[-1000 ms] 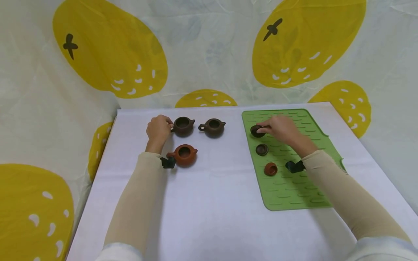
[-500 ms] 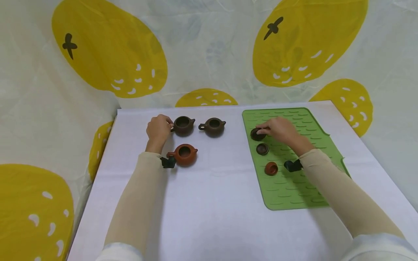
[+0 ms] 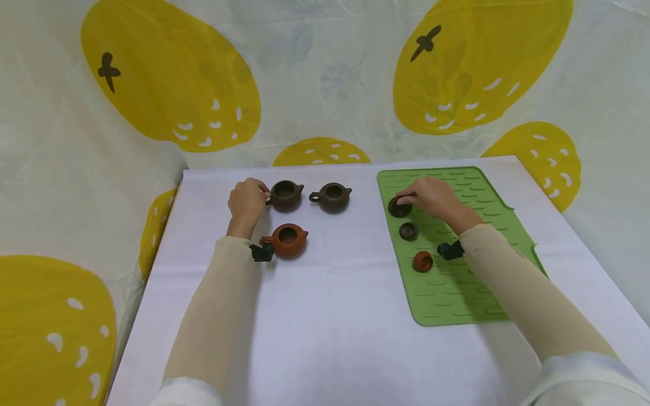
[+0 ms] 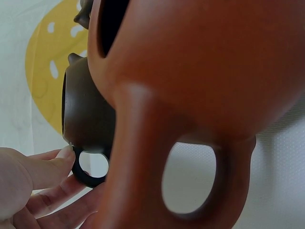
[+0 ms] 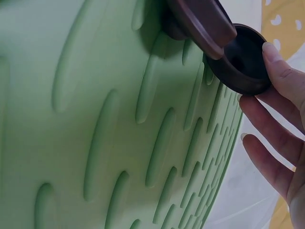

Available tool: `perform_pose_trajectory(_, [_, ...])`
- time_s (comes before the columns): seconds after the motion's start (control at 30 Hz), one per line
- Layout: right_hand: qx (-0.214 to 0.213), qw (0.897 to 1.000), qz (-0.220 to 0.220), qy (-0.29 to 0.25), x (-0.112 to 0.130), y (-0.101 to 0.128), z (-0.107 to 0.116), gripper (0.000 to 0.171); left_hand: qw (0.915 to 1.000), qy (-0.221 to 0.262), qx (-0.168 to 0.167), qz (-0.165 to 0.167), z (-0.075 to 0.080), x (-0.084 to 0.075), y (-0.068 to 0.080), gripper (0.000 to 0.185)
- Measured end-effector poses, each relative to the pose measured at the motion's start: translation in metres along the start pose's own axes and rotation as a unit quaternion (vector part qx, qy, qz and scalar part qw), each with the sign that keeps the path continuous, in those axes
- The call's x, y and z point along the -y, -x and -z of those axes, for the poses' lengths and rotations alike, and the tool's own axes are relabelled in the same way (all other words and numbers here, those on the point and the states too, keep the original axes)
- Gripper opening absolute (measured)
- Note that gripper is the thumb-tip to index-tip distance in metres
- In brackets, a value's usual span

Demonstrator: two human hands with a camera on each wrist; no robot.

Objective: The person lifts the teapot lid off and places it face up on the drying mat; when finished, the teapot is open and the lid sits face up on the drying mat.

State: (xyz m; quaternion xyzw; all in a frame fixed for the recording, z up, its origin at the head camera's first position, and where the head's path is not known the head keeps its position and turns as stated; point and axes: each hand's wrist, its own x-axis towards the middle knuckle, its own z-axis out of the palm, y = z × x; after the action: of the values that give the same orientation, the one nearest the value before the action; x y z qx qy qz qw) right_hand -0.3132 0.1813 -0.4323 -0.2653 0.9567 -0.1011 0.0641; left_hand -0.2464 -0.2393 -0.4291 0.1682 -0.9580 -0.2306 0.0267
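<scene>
left hand (image 3: 247,198): at the loop handle of the far-left dark brown clay teapot (image 3: 285,195). Wrist view shows fingers (image 4: 45,167) curled against the handle ring, so it grips the handle and likely steadies the pot upright. Pot sits on the table.

right hand (image 3: 430,195): on the green ribbed silicone mat (image 3: 457,282), at the far dark brown round lid (image 3: 398,207). Fingertips (image 5: 281,71) pinch the lid rim. Lid looks tipped up on edge in the wrist view; whether it's fully off the mat I cannot tell.

lid row: smaller dark brown lid (image 3: 408,230) and terracotta-orange lid (image 3: 422,261) lie near of it, in a line on the mat's left side, apart from each other. Colours match the pots, so probably one lid per pot.

pots: second dark brown teapot (image 3: 332,197) just right of the held one; terracotta-orange clay teapot (image 3: 287,240) nearer, beside the left wrist. All three open-topped, upright.

surface: white table (image 3: 325,338); pots left, lids right, well apart.
</scene>
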Motion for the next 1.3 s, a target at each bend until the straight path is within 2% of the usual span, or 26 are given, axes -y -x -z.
perform_pose_trajectory(0.27, [0.0, 1.0, 0.003, -0.001, -0.002, -0.007, 0.001, 0.026, 1.0, 0.0, -0.005, 0.0, 0.0, 0.0, -0.001, 0.016])
perform_pose_trajectory(0.5, [0.011, 1.0, -0.014, 0.009, -0.002, -0.013, 0.0, 0.027, 1.0, -0.007, -0.005, -0.001, 0.001, 0.0, -0.002, 0.016])
perform_pose_trajectory(0.9, [0.027, 0.999, -0.026, -0.003, -0.001, -0.018, 0.001, 0.026, 1.0, -0.007, 0.0, -0.002, 0.0, 0.0, -0.001, 0.017])
perform_pose_trajectory(1.3, [0.015, 1.0, -0.006, -0.018, -0.001, -0.015, 0.001, 0.031, 0.9999, -0.008, -0.006, 0.0, -0.001, -0.001, -0.001, 0.016])
